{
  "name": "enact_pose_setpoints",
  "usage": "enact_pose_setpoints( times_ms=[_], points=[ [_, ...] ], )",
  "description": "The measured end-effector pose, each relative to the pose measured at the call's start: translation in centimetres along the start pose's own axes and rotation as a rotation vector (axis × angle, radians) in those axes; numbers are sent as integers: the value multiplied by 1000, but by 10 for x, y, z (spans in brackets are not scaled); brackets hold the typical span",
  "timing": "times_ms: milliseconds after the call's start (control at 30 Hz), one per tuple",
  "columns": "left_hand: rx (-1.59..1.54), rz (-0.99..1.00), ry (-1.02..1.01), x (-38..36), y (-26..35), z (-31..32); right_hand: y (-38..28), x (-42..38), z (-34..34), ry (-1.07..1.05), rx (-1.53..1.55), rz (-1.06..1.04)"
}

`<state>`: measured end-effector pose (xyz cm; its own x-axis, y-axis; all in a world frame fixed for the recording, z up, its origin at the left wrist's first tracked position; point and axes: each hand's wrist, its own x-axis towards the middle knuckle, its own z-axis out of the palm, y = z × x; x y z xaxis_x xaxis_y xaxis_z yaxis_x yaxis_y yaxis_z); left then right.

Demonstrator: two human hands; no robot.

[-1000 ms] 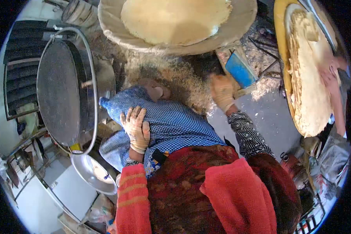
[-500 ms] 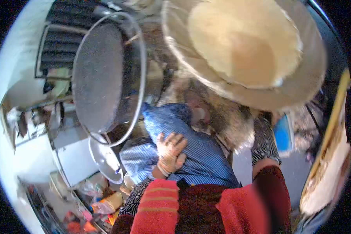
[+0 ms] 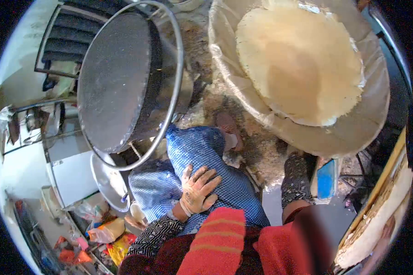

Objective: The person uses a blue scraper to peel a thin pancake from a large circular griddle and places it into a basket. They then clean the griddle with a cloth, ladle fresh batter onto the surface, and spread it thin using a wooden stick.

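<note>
My left hand (image 3: 198, 191), smudged with soot, lies with its fingers spread on the blue checked cloth (image 3: 243, 192) over my legs. It holds nothing. My right arm, in a black-and-white patterned sleeve (image 3: 296, 181), reaches forward to the near edge of a large round cloth-lined tray (image 3: 326, 142). The tray hides the fingers of my right hand, so I cannot tell what they grip. Thin round flatbread (image 3: 280, 59), pale and ragged at the edge, is spread inside the tilted tray.
A dark domed griddle (image 3: 114, 82) with a metal ring (image 3: 181, 59) around it stands at the left. Below it is a metal bowl (image 3: 108, 181). Bags (image 3: 108, 230) crowd the lower left. A blue-sided box (image 3: 326, 178) and a wood-edged board (image 3: 376, 192) are at the right.
The view has shifted and sharpened. The tray appears lower and farther right, close over my right sleeve. My left hand stays spread on the checked cloth.
</note>
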<state>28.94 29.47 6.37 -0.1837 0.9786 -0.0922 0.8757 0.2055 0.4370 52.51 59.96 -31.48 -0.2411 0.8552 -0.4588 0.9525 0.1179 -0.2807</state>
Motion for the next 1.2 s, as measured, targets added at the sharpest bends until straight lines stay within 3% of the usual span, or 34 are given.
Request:
enact_pose_setpoints(
  times_ms=[167, 267, 367, 400, 467, 633, 733, 800, 867, 933, 1000, 1033, 1067, 1133, 1200],
  points=[
    [-46, 24, 88, -9, -12, 9, 22, -109, 19, -49, -33, -154],
    [-73, -10, 127, -16, -16, 4, -33, -173, -52, -134, -17, -175],
    [-99, 6, 118, -22, -20, 1, -51, -193, -67, -36, 390, -436],
    [-157, 16, 155, -27, -24, 9, -71, -197, -78, -70, 375, -491],
    [-149, 45, 225, -35, -31, 16, -132, -209, -134, -10, 667, -412],
    [-163, -9, 320, -47, -39, 18, -284, -273, -270, 79, 970, -734],
    [-175, -37, 388, -59, -41, 16, -385, -298, -299, 232, 651, -1025],
    [-196, -71, 482, -74, -45, 15, -459, -294, -283, 384, 296, -1419],
    [-204, -43, 516, -101, -50, -24, -518, -284, -249, 181, 122, -1421],
    [-152, -123, 382, -139, -66, -76, -569, -261, -205, 383, -6, -1487],
    [-116, -279, 444, -180, -93, -106, -595, -232, -126, 591, -292, -1371],
    [-81, -356, 534, -201, -107, -113, -602, -228, -114, 454, -356, -1389],
    [-44, -427, 625, -221, -123, -118, -610, -238, -106, 447, -361, -1388],
    [115, -535, 678, -256, -164, -111, -619, -280, -95, 468, -307, -1480],
    [284, -604, 689, -265, -213, -101, -633, -330, -95, 260, -294, -1508]
  ],
)
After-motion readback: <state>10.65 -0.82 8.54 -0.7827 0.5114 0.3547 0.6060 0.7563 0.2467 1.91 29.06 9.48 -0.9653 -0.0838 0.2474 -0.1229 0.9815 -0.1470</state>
